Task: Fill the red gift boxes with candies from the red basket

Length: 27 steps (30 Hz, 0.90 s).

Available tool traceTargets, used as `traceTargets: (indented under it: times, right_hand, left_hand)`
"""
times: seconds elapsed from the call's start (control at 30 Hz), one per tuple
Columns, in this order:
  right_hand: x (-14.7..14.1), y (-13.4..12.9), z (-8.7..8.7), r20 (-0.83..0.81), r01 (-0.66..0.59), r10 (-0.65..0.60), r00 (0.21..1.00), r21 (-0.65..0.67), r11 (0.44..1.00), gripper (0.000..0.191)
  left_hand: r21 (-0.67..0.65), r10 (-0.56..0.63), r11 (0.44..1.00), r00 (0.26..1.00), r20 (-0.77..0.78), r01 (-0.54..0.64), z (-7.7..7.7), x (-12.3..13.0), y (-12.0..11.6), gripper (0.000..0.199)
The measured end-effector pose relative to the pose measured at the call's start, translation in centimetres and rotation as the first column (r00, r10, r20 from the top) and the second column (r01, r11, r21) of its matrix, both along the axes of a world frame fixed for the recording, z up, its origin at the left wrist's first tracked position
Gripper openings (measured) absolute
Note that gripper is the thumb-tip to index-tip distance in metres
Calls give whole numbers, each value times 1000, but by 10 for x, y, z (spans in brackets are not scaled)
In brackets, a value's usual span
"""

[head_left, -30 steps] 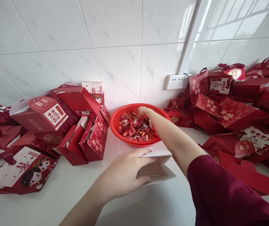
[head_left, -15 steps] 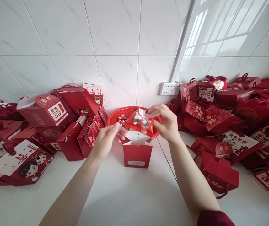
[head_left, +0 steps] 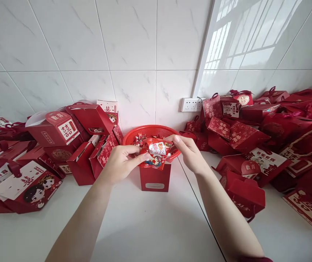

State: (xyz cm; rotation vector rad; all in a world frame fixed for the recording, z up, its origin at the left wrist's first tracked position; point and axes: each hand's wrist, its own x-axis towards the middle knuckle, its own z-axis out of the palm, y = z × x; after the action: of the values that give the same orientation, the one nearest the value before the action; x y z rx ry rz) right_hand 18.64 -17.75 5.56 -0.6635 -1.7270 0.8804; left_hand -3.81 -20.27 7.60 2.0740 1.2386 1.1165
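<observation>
A red printed snack packet [head_left: 156,151] with cartoon figures and white lettering hangs above the mouth of an upright red gift box [head_left: 155,178]. My left hand [head_left: 121,162] is closed on the packet's left side, thumb in front. At the packet's upper right edge is my right hand [head_left: 190,151], its fingertips partly hidden behind the packet and its thumb raised near the corner. The box's opening is mostly covered by the packet. Just behind stands a red plastic basket [head_left: 151,129] with small wrapped sweets [head_left: 139,139] in it.
Red gift boxes [head_left: 53,131] are piled at the left, some with ribbons. More red boxes and bags [head_left: 243,134] crowd the right side. A white socket strip [head_left: 191,104] is on the tiled wall. A dark seam [head_left: 199,203] runs across the white tabletop.
The packet has come down and slightly left, its printed face now turned towards me. My left hand has taken hold of it. My right hand has shifted a little lower.
</observation>
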Motion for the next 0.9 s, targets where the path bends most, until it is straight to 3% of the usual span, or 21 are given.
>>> traceTargets:
  times: [0.1,0.2,0.33,0.43,0.53,0.6,0.67,0.8,0.9]
  right_hand:
    - [-1,-2,-1,68,-41,43,997,-33,999,32]
    - [-3,-1,-2,70,-9,11,997,-34,999,31]
    - [-5,2,-6,114,-3,2,993,9,1000,35]
    - [-11,2,-11,131,-18,19,991,-3,1000,34]
    - [-19,3,-14,-10,-126,125,992,-100,987,29]
    - [-21,4,-15,-92,-237,223,970,-201,950,30]
    - [-20,5,-14,-119,-269,245,962,-272,924,32]
    - [-12,5,-9,-100,-160,140,985,-234,959,30]
    - [-5,3,-6,-59,-147,139,989,-163,976,27]
  left_hand:
    - [11,27,1000,996,-90,-26,-3,0,-2,39]
    - [-80,-12,997,994,-107,3,-2,3,-4,28]
    - [-119,-69,990,997,29,72,0,6,-4,33]
    - [-102,-56,993,995,83,65,-3,7,-3,24]
    - [-45,1,999,979,204,8,-8,7,0,25]
    - [6,65,997,936,345,-72,-11,7,2,25]
    - [17,96,993,885,456,-117,-13,7,4,24]
    - [-81,4,996,844,537,47,-12,4,10,28]
    - [-155,-45,977,846,531,149,-11,2,14,27]
